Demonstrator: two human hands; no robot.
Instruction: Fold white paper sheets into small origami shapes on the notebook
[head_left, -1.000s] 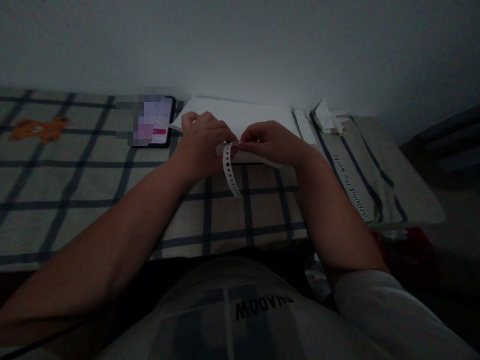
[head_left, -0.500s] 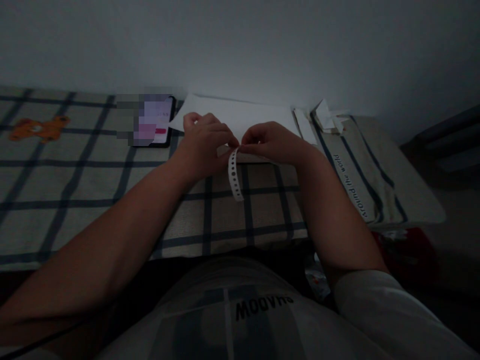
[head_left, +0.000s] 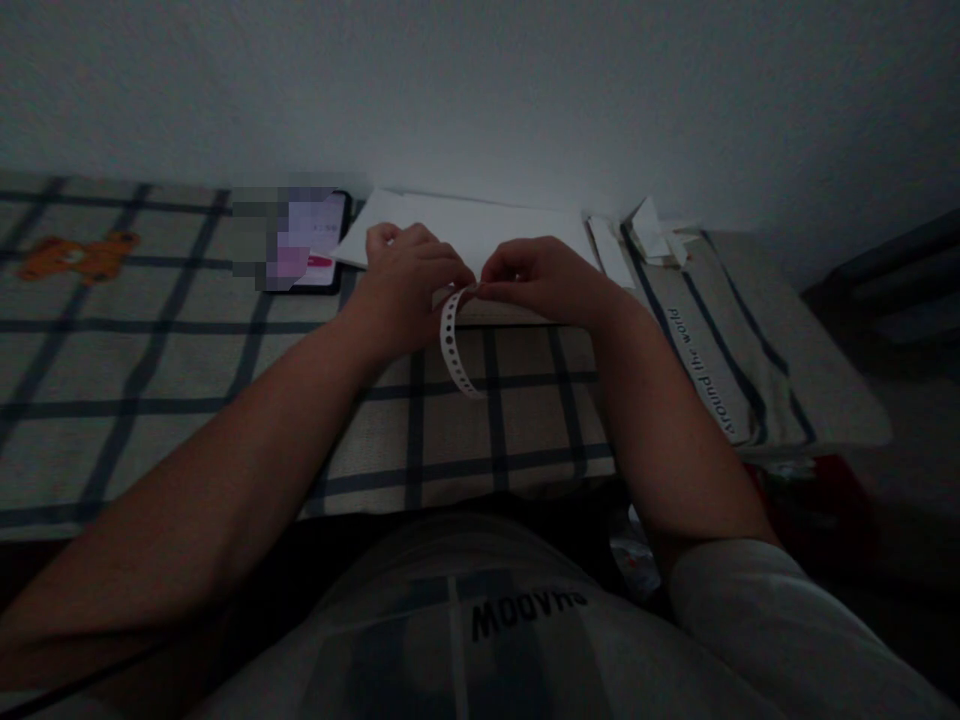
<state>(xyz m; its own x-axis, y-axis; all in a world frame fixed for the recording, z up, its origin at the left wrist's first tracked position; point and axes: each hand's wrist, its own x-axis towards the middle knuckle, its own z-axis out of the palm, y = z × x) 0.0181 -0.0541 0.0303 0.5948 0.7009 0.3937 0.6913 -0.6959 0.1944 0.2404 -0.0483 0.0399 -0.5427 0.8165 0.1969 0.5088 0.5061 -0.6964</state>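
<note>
My left hand point(head_left: 405, 285) and my right hand point(head_left: 536, 280) meet fingertip to fingertip over a plaid cloth point(head_left: 187, 380). Both pinch the top of a narrow white paper strip point(head_left: 452, 350) punched with a row of round holes. The strip hangs down from the fingers and curls toward me. Behind my hands lies a white sheet of paper point(head_left: 480, 225); what the fingers hide at the pinch point I cannot make out.
A lit phone point(head_left: 311, 245) lies left of the paper, near the wall. Folded white paper pieces point(head_left: 652, 235) sit at the back right on a striped fabric pad point(head_left: 750, 340). An orange bear print point(head_left: 79, 255) marks the cloth at far left. The room is dim.
The hanging strip has swung slightly left and curled again, after straightening half a second ago. Both hands stay together at nearly the same spot.
</note>
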